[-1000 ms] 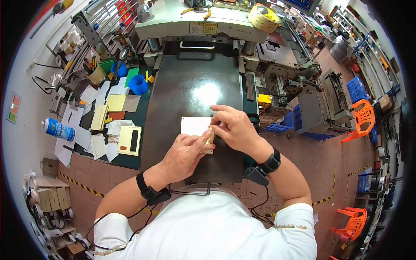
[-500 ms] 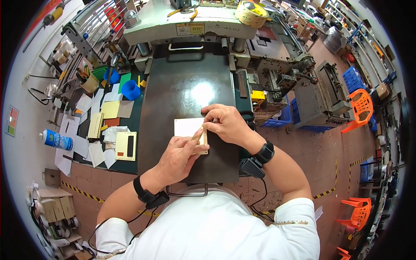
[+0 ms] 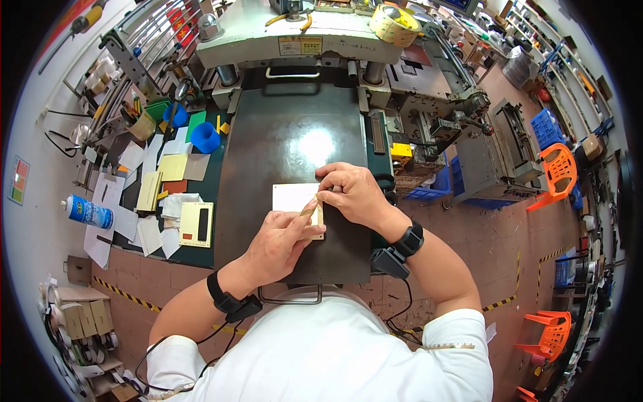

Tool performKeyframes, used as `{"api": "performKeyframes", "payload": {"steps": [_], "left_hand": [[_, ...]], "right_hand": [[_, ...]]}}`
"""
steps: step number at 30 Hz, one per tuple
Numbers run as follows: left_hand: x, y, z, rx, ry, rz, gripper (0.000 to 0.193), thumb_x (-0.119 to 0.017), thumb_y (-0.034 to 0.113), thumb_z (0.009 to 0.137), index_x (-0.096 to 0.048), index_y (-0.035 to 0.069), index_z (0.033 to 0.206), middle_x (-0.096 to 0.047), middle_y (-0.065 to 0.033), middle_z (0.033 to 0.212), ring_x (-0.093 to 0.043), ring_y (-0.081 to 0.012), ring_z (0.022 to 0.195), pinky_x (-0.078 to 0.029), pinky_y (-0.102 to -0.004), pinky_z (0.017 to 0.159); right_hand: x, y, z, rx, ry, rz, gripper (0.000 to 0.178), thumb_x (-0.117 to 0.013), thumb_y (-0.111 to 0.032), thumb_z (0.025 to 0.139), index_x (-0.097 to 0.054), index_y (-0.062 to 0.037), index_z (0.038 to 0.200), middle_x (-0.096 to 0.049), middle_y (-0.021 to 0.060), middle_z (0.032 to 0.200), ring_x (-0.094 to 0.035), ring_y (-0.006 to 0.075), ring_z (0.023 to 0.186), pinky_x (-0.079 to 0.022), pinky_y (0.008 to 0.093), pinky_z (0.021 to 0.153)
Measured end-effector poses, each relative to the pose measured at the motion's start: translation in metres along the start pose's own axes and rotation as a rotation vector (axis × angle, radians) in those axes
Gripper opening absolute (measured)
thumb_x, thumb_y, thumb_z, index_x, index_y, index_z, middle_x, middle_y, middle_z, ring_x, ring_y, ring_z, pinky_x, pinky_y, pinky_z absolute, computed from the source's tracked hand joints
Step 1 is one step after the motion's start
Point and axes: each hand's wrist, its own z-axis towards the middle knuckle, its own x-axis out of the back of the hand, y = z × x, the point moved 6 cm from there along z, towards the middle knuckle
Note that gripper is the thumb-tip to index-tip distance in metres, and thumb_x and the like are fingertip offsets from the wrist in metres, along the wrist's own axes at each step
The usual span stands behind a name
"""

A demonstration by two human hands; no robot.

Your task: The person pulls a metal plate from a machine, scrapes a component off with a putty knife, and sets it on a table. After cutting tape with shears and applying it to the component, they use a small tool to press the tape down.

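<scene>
A pale cream rectangular plate (image 3: 295, 195), with small holes at its corners, lies on the dark metal press bed (image 3: 261, 141). Over its right half, a narrow tan strip (image 3: 311, 208) stands slantwise between my two hands; it looks like tape, but its kind is unclear. My left hand (image 3: 273, 244) is closed on the strip's lower part, its fingers resting over the plate's lower right. From the right, my right hand (image 3: 353, 193) pinches near the strip's upper end, beside the plate's right edge. My fingers hide part of both strip and plate.
At left, a green-topped bench (image 3: 204, 251) carries papers, another cream plate (image 3: 196, 224), blue cups (image 3: 205, 137) and a spray can (image 3: 90, 213). Behind the bed stands the white press head (image 3: 261, 48), with pliers and a tape roll (image 3: 394, 25) on top. A bed handle (image 3: 295, 301) is near my body.
The whole view has shifted slightly. Both hands keep nearly the same pose over the plate, and the strip stays between them.
</scene>
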Motion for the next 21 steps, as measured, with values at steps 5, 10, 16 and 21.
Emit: {"api": "performKeyframes", "payload": {"steps": [5,10,16,21], "left_hand": [[0.000,0.000,-0.002,0.003,0.011,0.012,0.077,-0.069,-0.004,0.083,-0.037,-0.001,0.153,-0.073,-0.0003,0.112,-0.064,-0.0220,0.108,-0.044,-0.0380,0.094],[0.002,0.002,-0.001,0.006,0.028,-0.019,0.080,-0.070,-0.004,0.082,-0.035,-0.002,0.154,-0.073,-0.0011,0.111,-0.064,-0.0220,0.107,-0.044,-0.0374,0.094],[0.003,-0.001,-0.004,0.023,0.093,-0.093,0.084,-0.070,-0.004,0.082,-0.031,-0.001,0.156,-0.073,-0.0041,0.107,-0.065,-0.0252,0.105,-0.047,-0.0388,0.093],[0.005,-0.006,-0.005,0.051,0.126,-0.142,0.088,-0.070,-0.005,0.081,-0.028,0.000,0.158,-0.072,-0.0063,0.104,-0.066,-0.0281,0.103,-0.049,-0.0396,0.092]], "right_hand": [[-0.001,0.000,-0.002,0.067,0.075,-0.015,0.009,-0.075,-0.009,0.081,-0.074,-0.0006,0.084,-0.073,0.0137,0.107,-0.066,0.0184,0.068,-0.052,0.0299,0.064],[-0.003,0.004,-0.005,0.174,0.175,-0.070,0.014,-0.075,-0.008,0.081,-0.073,0.0009,0.092,-0.074,0.0140,0.101,-0.066,0.0194,0.068,-0.052,0.0302,0.064],[0.000,-0.007,-0.018,0.119,0.117,-0.061,0.017,-0.070,-0.003,0.081,-0.065,0.0008,0.096,-0.073,0.0124,0.096,-0.065,0.0237,0.071,-0.053,0.0339,0.065],[-0.001,-0.034,-0.032,0.466,0.027,-0.278,0.013,-0.070,-0.003,0.077,-0.058,-0.0043,0.083,-0.073,0.0092,0.104,-0.062,0.0245,0.076,-0.051,0.0361,0.070]]}}
